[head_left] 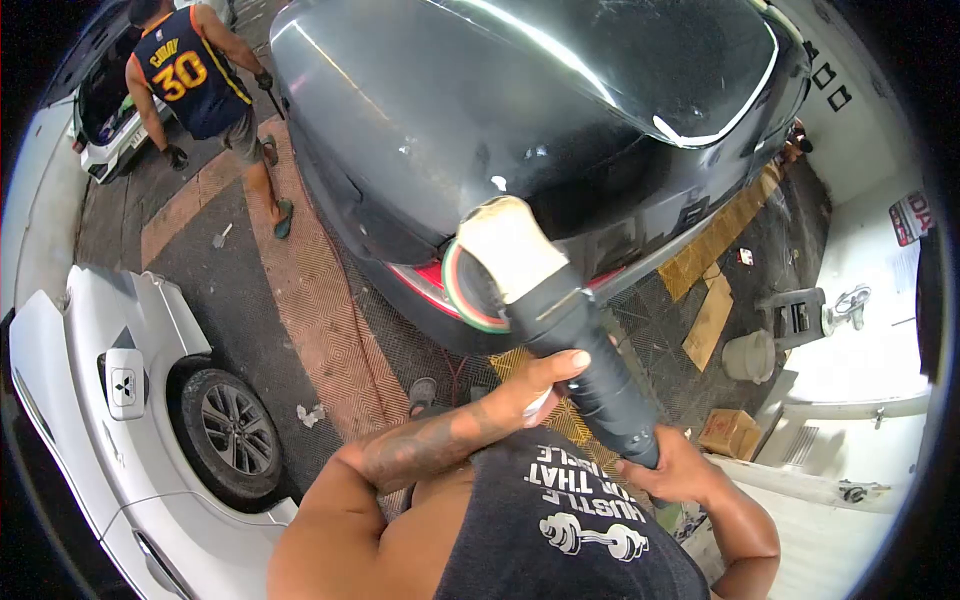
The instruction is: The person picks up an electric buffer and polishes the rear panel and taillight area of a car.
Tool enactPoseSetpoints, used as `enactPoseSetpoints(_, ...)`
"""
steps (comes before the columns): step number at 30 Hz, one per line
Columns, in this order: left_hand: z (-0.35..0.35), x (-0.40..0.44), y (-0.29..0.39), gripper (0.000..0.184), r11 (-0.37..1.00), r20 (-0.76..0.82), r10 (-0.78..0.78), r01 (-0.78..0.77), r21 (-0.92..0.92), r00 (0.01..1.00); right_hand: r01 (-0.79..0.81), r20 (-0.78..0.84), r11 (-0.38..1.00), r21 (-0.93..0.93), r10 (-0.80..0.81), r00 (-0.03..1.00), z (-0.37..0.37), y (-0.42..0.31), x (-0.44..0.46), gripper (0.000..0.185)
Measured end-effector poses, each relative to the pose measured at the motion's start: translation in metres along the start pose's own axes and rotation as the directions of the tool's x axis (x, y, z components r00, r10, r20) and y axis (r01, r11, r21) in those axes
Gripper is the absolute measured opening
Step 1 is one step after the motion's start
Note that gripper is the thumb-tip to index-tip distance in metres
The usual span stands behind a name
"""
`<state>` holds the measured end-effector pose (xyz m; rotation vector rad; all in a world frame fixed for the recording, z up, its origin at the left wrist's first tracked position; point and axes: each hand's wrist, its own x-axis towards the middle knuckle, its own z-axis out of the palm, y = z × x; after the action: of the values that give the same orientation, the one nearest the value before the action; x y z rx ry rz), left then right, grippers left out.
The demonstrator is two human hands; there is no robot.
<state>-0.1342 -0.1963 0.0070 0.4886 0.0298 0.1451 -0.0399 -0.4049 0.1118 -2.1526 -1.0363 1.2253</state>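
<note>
A long power tool with a black body and a pale, worn head (pixel 505 245) is held across the front of my chest. My left hand (pixel 545 388) is wrapped round its middle, with the thumb on top and something white under the palm. Lower down, my right hand (pixel 672 468) grips the rear end of the tool. A round pad (pixel 470 290) with a green and red rim shows at the head, close to the dark glossy car (pixel 400 130) and its red tail light (pixel 425 278). Whether the pad touches the car I cannot tell.
A person (pixel 190 75) in a number 30 jersey walks at the upper left. A white car (pixel 120 390) stands at the left. On the right are a pale bucket (pixel 748 357), a grey stool (pixel 797 317) and a cardboard box (pixel 730 434). A cord runs over the floor mats.
</note>
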Motion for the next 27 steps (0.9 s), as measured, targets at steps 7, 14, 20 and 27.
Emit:
enactPoseSetpoints(7, -0.006, 0.020, -0.015, 0.066, 0.991, -0.020, -0.134, 0.134, -0.007, 0.991, -0.193, -0.009, 0.971, 0.142, 0.196, 0.981, 0.000, -0.003, -0.008, 0.036)
enactPoseSetpoints(14, -0.010, -0.008, 0.006, 0.064, 0.998, -0.017, 0.047, -0.047, 0.031, 0.999, 0.001, -0.082, 0.999, 0.050, 0.003, 0.997, 0.017, -0.005, 0.008, 0.033)
enactPoseSetpoints(20, -0.021, 0.030, -0.036, 0.058, 0.984, -0.040, -0.091, 0.096, 0.151, 0.995, -0.270, -0.093, 0.939, 0.212, 0.295, 0.951, 0.044, 0.047, -0.002, 0.036)
enactPoseSetpoints(27, -0.118, -0.012, -0.009, 0.063, 0.814, 0.077, -0.183, 0.107, 0.571, 0.980, -0.114, -0.320, 0.947, 0.299, 0.212, 0.923, 0.180, 0.118, 0.092, 0.041)
